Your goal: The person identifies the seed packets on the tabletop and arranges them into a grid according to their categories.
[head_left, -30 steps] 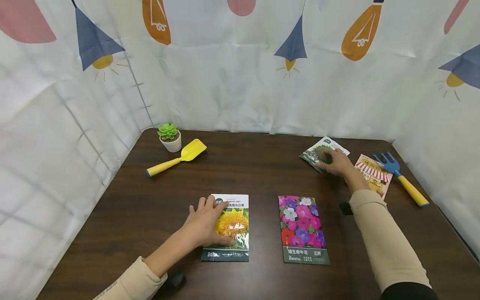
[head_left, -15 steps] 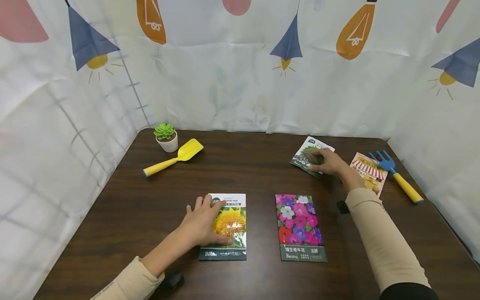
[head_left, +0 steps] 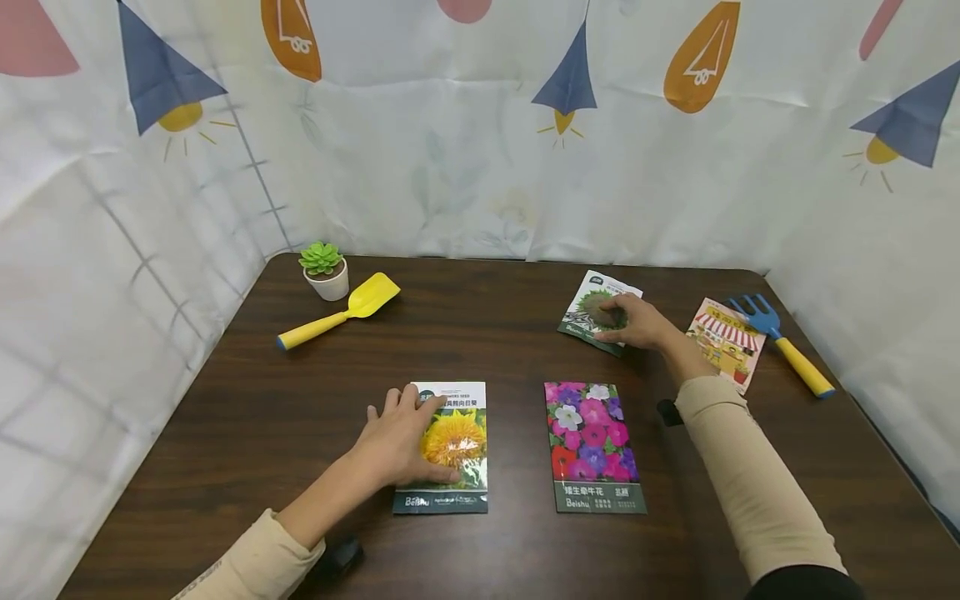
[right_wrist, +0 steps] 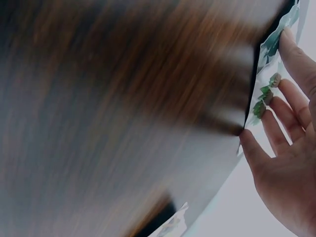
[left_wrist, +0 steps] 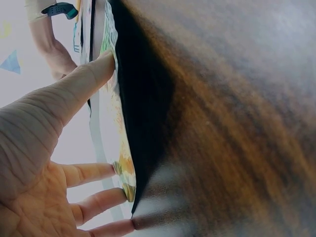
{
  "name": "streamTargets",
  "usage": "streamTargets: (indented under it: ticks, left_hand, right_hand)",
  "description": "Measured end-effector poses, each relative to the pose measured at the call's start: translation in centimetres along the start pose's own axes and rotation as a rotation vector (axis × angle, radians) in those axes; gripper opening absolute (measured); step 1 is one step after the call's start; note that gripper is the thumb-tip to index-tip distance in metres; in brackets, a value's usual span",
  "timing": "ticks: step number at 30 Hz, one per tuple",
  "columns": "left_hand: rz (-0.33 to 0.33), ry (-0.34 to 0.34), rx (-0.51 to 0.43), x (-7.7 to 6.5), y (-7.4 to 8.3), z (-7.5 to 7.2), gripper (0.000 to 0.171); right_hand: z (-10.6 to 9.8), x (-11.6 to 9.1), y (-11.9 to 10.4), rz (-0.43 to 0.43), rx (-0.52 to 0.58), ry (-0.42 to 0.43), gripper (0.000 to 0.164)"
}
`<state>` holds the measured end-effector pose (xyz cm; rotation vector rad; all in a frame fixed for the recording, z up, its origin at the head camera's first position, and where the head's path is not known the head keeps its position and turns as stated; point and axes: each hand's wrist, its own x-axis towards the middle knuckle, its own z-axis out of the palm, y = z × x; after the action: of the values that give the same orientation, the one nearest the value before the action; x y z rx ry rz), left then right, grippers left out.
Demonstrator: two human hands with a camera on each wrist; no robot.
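My left hand (head_left: pixel 401 437) rests spread over the left side of a seed packet with a yellow sunflower picture (head_left: pixel 453 442), thumb near its lower part. In the left wrist view, fingertips (left_wrist: pixel 106 168) touch the packet's face (left_wrist: pixel 126 148), which lies along the wooden tabletop. At the back right, my right hand (head_left: pixel 633 323) touches a white and dark green seed packet with a round spiky green plant (head_left: pixel 596 308). The right wrist view shows the fingers (right_wrist: pixel 276 131) spread, their tips on that packet (right_wrist: pixel 271 61). A packet with pink and purple flowers (head_left: pixel 592 442) lies between the arms.
Right of the right hand lie a pink packet with a striped awning (head_left: pixel 727 346) and a small blue hand fork with yellow handle (head_left: pixel 798 362). A yellow toy shovel (head_left: pixel 337 312) and a potted succulent (head_left: pixel 326 275) sit back left. A patterned cloth (head_left: pixel 480 167) hangs behind the table.
The spiky-plant packet has slid left across the table under my right hand, away from the pink packet. My left hand stays on the sunflower packet. The head view has shifted slightly.
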<state>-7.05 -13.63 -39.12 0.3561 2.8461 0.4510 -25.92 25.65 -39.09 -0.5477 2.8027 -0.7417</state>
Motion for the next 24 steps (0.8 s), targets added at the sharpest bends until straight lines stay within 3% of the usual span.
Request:
streamTargets:
  ticks: [24]
  left_hand:
    - [-0.001,-0.01,0.005,0.2,-0.1,-0.1,0.106]
  right_hand:
    - [2.4,1.7,-3.5,-0.088,0.033,-0.032,0.061]
